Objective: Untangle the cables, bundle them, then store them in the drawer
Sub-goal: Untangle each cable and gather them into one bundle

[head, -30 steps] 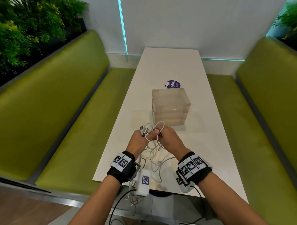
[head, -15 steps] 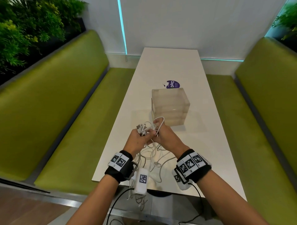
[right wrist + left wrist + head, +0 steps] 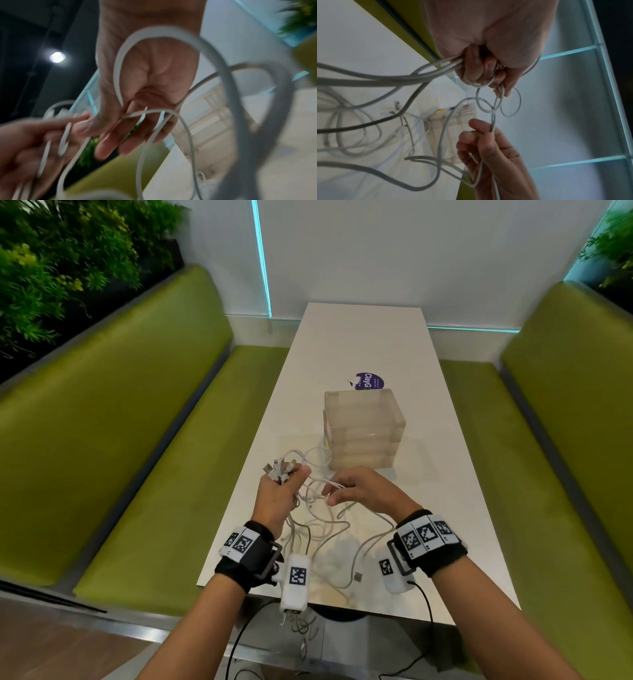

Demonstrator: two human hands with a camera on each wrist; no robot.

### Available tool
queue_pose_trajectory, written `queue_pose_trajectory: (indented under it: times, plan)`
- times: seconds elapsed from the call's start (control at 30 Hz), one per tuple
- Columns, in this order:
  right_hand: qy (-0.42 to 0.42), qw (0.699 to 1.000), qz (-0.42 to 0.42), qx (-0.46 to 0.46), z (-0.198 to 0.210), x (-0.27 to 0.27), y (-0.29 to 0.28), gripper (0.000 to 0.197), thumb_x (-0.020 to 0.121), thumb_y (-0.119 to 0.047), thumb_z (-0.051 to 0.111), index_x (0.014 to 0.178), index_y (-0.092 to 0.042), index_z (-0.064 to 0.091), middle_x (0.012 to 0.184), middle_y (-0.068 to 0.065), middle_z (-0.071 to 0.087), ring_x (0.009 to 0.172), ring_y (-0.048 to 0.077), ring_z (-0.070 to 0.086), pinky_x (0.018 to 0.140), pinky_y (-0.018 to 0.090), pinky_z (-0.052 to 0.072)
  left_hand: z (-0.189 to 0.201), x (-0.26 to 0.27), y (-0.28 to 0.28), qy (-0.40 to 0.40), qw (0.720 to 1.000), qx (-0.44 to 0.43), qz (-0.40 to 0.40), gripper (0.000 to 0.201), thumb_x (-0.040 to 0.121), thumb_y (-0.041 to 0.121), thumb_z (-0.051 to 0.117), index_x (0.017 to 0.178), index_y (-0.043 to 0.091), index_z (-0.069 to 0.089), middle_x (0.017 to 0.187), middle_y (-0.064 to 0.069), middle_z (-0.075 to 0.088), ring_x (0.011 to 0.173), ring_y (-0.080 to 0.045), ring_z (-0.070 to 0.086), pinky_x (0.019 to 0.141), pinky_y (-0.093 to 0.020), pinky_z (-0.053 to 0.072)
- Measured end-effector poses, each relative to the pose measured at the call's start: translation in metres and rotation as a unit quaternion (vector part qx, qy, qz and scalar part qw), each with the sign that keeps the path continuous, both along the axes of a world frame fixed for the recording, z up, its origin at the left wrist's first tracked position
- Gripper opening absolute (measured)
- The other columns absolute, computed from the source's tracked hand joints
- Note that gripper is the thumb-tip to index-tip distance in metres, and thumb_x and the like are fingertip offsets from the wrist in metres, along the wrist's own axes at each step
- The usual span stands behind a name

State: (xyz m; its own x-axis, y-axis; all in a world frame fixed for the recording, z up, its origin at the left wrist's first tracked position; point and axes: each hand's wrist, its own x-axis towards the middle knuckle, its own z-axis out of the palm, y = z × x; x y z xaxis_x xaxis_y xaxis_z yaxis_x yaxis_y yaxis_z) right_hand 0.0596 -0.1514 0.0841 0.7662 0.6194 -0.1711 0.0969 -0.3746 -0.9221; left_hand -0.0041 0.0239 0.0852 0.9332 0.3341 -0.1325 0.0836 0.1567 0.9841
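Translucent drawer box [image 3: 364,428] just beyond hands on white tabletop [image 3: 363,337]. Left hand [image 3: 278,498] fists cables [image 3: 318,525]; right hand [image 3: 366,491] fingers [image 3: 476,129] pinch one strand.

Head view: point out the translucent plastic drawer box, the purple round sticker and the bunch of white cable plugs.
Translucent plastic drawer box [image 3: 363,414], head view, on its top face.
Purple round sticker [image 3: 371,379], head view, on its printed middle.
Bunch of white cable plugs [image 3: 276,468], head view, on the connector ends sticking out above the left hand [image 3: 274,501].

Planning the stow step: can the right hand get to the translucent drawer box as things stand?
Probably not yet. The translucent drawer box stands just beyond the right hand with nothing between, but that hand pinches a strand of the white cables.
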Motion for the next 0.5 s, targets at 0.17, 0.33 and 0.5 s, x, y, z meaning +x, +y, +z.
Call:
queue_pose_trajectory:
  times: [0.17, 0.33, 0.5]
  plan:
    - [0.050, 0.998, 0.005, 0.036, 0.006, 0.000, -0.011, 0.017, 0.088, -0.013, 0.064, 0.099, -0.005, 0.073, 0.083, -0.005, 0.075, 0.082, 0.010, 0.066, 0.078, 0.020, 0.048, -0.002, -0.002, 0.001, -0.004, 1.000, -0.002, -0.013, 0.010, 0.086, 0.013, 0.069, 0.078, 0.014, 0.062, 0.057, 0.003, 0.038, 0.046, -0.008, 0.031, 0.040, -0.019, 0.027]
    - [0.061, 0.993, -0.057, 0.083, -0.001, -0.002, -0.007, 0.016, 0.094, -0.017, 0.058, 0.103, -0.009, 0.067, 0.084, 0.006, 0.071, 0.066, 0.025, 0.065, 0.067, 0.033, 0.049, 0.000, -0.003, -0.006, -0.004, 0.999, 0.018, -0.037, 0.014, 0.087, 0.012, 0.068, 0.076, 0.015, 0.058, 0.054, 0.006, 0.038, 0.045, -0.008, 0.031, 0.041, -0.020, 0.027]
    - [-0.022, 0.997, -0.057, 0.041, -0.001, -0.007, -0.002, 0.018, 0.082, -0.019, 0.073, 0.092, -0.028, 0.060, 0.084, -0.001, 0.057, 0.051, 0.015, 0.050, 0.047, 0.023, 0.040, 0.002, 0.000, -0.005, 0.001, 1.000, 0.006, -0.029, 0.017, 0.088, 0.012, 0.066, 0.074, 0.017, 0.059, 0.054, 0.005, 0.036, 0.045, -0.008, 0.029, 0.040, -0.019, 0.027]
